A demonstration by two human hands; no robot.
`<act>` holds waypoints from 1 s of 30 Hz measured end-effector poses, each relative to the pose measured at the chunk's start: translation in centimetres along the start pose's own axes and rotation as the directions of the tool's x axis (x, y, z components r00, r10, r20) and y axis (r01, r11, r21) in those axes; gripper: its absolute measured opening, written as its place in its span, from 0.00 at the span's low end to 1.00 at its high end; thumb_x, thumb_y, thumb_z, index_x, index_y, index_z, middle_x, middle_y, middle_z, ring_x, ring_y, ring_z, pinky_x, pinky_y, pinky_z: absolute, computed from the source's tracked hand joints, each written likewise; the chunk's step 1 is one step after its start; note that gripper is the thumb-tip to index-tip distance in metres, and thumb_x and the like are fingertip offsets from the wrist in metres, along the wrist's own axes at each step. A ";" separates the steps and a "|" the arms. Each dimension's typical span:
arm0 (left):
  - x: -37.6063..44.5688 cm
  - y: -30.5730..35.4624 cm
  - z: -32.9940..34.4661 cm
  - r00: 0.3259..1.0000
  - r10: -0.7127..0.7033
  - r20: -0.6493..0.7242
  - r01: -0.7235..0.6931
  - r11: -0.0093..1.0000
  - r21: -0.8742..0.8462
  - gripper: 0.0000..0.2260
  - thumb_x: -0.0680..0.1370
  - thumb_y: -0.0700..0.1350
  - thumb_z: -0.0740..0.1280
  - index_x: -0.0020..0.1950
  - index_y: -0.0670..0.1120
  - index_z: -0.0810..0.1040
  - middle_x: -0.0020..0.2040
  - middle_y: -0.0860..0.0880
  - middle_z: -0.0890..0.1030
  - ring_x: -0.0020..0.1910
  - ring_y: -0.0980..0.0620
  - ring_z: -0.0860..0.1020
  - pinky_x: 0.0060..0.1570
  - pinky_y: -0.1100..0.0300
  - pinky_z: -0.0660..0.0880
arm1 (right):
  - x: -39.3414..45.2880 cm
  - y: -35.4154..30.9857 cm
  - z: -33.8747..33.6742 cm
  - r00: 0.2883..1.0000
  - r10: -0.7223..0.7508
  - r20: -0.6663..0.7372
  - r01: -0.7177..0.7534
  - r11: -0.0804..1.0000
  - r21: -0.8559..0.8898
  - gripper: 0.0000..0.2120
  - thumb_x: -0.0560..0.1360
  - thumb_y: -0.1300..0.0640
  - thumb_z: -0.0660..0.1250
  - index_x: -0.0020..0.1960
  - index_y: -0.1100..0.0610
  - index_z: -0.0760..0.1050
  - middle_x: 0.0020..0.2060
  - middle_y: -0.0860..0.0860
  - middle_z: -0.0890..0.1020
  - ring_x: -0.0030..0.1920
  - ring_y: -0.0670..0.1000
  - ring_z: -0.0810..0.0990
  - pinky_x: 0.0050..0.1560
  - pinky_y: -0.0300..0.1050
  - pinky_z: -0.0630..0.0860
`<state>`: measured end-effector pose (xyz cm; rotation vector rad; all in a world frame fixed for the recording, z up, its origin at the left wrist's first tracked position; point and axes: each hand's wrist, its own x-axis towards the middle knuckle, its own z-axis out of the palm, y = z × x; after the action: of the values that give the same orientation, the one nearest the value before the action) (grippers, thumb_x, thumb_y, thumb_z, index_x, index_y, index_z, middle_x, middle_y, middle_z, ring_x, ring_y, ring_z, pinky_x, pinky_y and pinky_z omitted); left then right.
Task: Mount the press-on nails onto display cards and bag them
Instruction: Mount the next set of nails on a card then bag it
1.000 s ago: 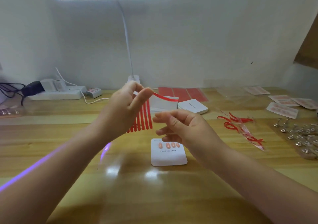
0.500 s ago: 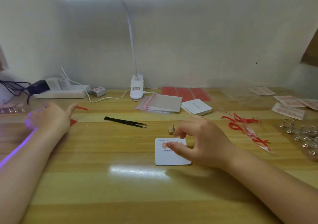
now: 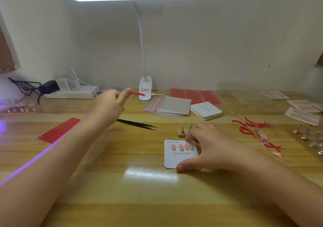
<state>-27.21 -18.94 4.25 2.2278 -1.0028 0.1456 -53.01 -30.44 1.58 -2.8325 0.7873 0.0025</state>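
Display card: a white square card with rounded corners (image 3: 180,158), printed "Handmade Nail", lay flat on the wooden table (image 3: 122,200), right of centre in the frame.
Nails: four peach press-on nails (image 3: 182,147) sat in a row along the card's upper part.
Right hand: the right hand (image 3: 208,147) rested on the card's right side, fingers curled over the top right corner and thumb tip at the bottom edge, gripping the card between them.
Left hand: the left hand (image 3: 108,107), raised left of centre and blurred, pinched a thin red strip (image 3: 139,94) between thumb and fingers.
Nail stand: a small wooden block with metal pins (image 3: 182,132) stood just above the card, partly hidden by the right hand.
Tweezers: black pointed tweezers (image 3: 139,124) lay on the table between the two hands.
Red sheet: a red comb-cut adhesive sheet (image 3: 57,130) lay at the left, beside the left forearm.
Bags: a stack of clear red-edged zip bags (image 3: 171,105) lay above the card, with a pile of white cards (image 3: 206,110) just to its right.
Scraps: curled red strips (image 3: 253,130) lay at the right.
Lamp: a white clip desk lamp (image 3: 145,88) stood at the table's back edge, its lit bar across the top of the frame.
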 end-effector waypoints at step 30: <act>-8.5 7.0 5.7 0.988 0.123 -0.089 -0.142 0.553 -0.821 0.04 0.76 0.41 0.70 0.44 0.50 0.80 0.38 0.52 0.84 0.37 0.58 0.81 0.38 0.67 0.76 | 0.8 1.2 2.5 0.938 0.080 -0.337 0.184 0.708 0.682 0.24 0.65 0.60 0.77 0.50 0.42 0.69 0.52 0.45 0.76 0.49 0.51 0.79 0.44 0.41 0.76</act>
<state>-38.94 -20.54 0.64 1.2609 -0.9500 -0.2140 -52.86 -31.36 -1.19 -2.1132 0.5842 -0.6793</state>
